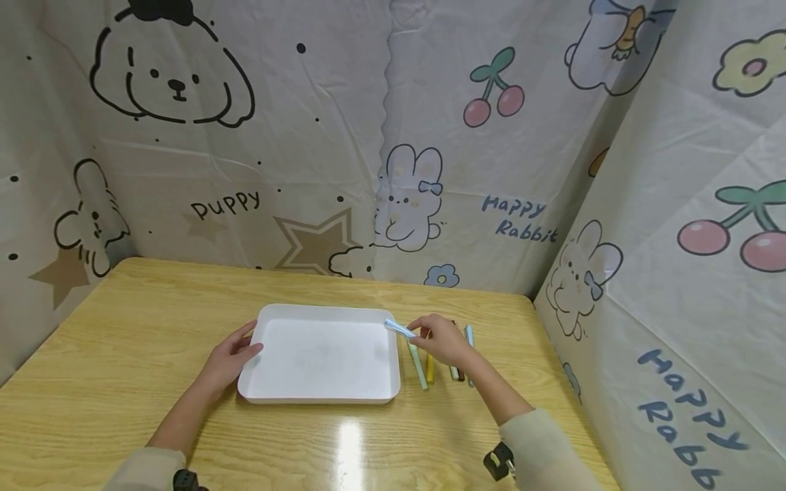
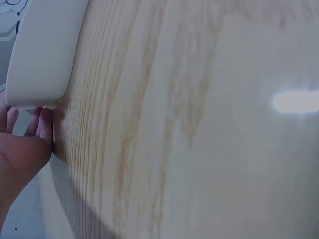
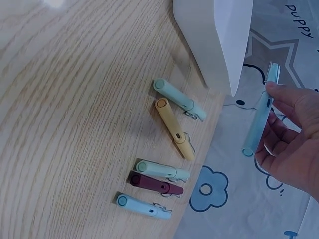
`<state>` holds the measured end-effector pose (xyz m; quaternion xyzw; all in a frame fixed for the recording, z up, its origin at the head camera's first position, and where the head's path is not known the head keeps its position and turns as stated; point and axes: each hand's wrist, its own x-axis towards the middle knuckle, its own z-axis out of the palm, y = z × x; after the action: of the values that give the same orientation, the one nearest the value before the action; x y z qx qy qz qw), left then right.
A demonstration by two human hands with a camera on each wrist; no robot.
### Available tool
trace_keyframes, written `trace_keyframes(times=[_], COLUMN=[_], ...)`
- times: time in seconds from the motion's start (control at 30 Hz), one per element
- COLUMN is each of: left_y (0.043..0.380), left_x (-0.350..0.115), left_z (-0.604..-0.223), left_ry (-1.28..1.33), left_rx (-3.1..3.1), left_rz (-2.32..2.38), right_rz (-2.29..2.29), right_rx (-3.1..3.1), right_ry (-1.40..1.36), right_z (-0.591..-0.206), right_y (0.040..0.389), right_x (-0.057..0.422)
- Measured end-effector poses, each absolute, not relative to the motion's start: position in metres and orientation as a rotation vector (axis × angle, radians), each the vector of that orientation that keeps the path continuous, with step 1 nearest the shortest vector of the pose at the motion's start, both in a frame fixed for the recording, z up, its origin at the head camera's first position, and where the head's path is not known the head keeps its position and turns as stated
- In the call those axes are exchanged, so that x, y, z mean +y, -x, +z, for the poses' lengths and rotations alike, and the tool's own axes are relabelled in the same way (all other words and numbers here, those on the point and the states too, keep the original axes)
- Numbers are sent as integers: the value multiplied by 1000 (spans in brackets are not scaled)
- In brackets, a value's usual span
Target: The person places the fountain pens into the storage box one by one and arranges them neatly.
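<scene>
My right hand (image 1: 441,339) pinches a light blue pen (image 1: 399,329) between thumb and fingers, beside the right rim of the white tray (image 1: 319,394). In the right wrist view that pen (image 3: 258,124) is held off the table, its clip end pointing up. My left hand (image 1: 228,360) grips the tray's left side, thumb over the rim and fingers along the outside. The left wrist view shows these fingers (image 2: 45,124) at the tray's outer wall (image 2: 45,55). The tray's floor is bare. Several capped pens lie right of the tray, partly hidden by my right hand in the head view.
Loose on the table are a green pen (image 3: 172,93), a yellow pen (image 3: 172,124), another green pen (image 3: 157,169), a dark red pen (image 3: 154,184) and a blue pen (image 3: 142,205). A printed cloth (image 1: 307,150) hangs behind and beside the wooden table (image 1: 295,450).
</scene>
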<state>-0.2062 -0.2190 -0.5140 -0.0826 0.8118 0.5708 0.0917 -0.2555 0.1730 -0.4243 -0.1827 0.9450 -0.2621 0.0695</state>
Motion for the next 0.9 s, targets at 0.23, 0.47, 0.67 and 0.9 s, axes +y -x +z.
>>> trace_keyframes(times=[0.23, 0.47, 0.67, 0.9], left_y=[205, 205, 206, 206], left_x=[-220, -220, -219, -220], left_z=[-513, -513, -514, -514], left_ry=[232, 245, 249, 241], left_rx=[2416, 2411, 2407, 2407], left_rz=[1694, 1693, 1698, 1703], right_rz=[-795, -783, -747, -728], right_rx=[2805, 2753, 2749, 2742], right_ry=[611, 675, 698, 718], right_z=[-425, -424, -426, -428], right_y=[254, 252, 251, 250], right_x=[164, 154, 148, 137])
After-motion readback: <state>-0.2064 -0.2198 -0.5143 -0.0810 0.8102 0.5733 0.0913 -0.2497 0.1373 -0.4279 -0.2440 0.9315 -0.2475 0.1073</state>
